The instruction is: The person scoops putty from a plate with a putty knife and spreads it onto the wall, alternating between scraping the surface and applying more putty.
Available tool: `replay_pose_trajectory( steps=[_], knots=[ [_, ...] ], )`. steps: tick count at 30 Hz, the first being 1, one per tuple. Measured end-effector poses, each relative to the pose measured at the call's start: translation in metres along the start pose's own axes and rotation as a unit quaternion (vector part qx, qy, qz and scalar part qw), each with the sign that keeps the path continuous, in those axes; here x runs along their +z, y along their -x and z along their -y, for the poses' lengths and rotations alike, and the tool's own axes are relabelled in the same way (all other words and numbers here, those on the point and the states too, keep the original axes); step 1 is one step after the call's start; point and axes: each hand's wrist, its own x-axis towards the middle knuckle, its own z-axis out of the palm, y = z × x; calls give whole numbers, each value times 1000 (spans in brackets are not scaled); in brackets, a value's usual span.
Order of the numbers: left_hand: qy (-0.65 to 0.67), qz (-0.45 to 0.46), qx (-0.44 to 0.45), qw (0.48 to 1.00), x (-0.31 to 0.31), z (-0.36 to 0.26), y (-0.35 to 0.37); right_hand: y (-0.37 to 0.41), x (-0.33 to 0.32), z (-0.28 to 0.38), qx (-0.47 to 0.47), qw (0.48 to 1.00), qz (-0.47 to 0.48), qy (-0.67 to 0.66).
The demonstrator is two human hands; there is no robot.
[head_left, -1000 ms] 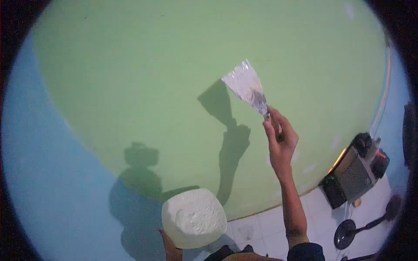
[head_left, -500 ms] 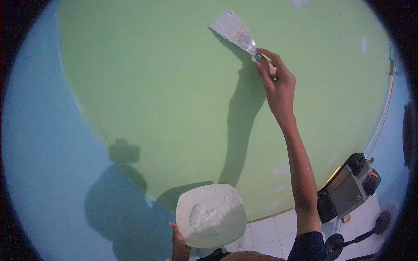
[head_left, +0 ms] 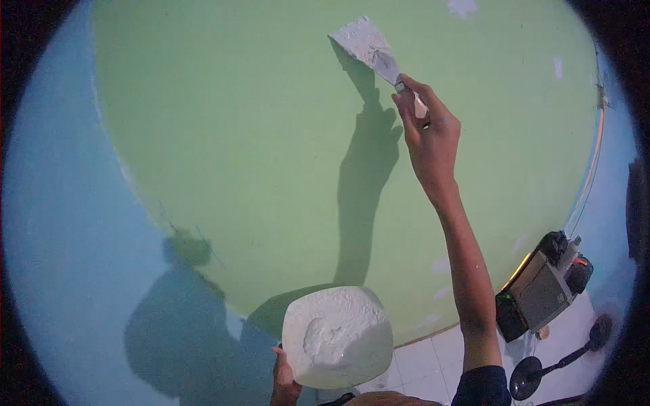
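My right hand (head_left: 431, 128) is raised in front of the green wall (head_left: 237, 135), fingers closed round the handle of a putty knife (head_left: 369, 49). Its wide blade points up and left, coated with pale putty, with its corner close to the wall. Low in the view, my left hand (head_left: 284, 379) grips the left edge of a squarish white plate (head_left: 372, 365). A mound of white putty (head_left: 328, 338) with a scooped hollow covers much of the plate. Part of my left hand is hidden beneath the plate.
Blue wall (head_left: 54, 203) borders the green at left. Pale patches (head_left: 462, 7) mark the green wall. At lower right stands a dark grey box-shaped object (head_left: 538, 287) on white floor tiles (head_left: 423, 362), near a black stand-like object (head_left: 562, 365). An orange cable (head_left: 594, 152) runs down the right.
The putty knife has turned slightly, its blade now showing more lumpy putty. The plate has shifted a little to the right in view, and the arm's shadow has moved left.
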Motion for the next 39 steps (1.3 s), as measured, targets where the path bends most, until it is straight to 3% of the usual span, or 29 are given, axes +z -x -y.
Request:
replay_pose_trajectory(
  steps=[6, 9, 17, 24, 28, 31, 33, 39],
  knots=[
    [117, 20, 1, 993, 1, 7, -5, 41, 7, -38, 54, 994, 13, -94],
    [150, 87, 21, 985, 11, -2, 1, 40, 13, -51, -15, 998, -34, -60],
    [121, 49, 22, 991, 8, 2, 1, 0, 23, -33, -38, 997, -38, -63],
    [110, 36, 19, 993, 9, 2, 2, 32, -6, -64, -28, 999, -42, -18],
    [100, 30, 22, 994, 11, 0, 3, 34, -29, -53, 42, 997, -48, -31],
    [92, 30, 30, 995, 6, 5, 0, 10, -28, -28, -35, 998, -52, -12],
    [192, 60, -4, 980, -2, 7, -3, -7, -24, -12, -42, 999, -5, -6],
    [113, 45, 3, 993, 0, 0, -7, 12, -38, -12, -16, 994, 33, 106]
  ],
)
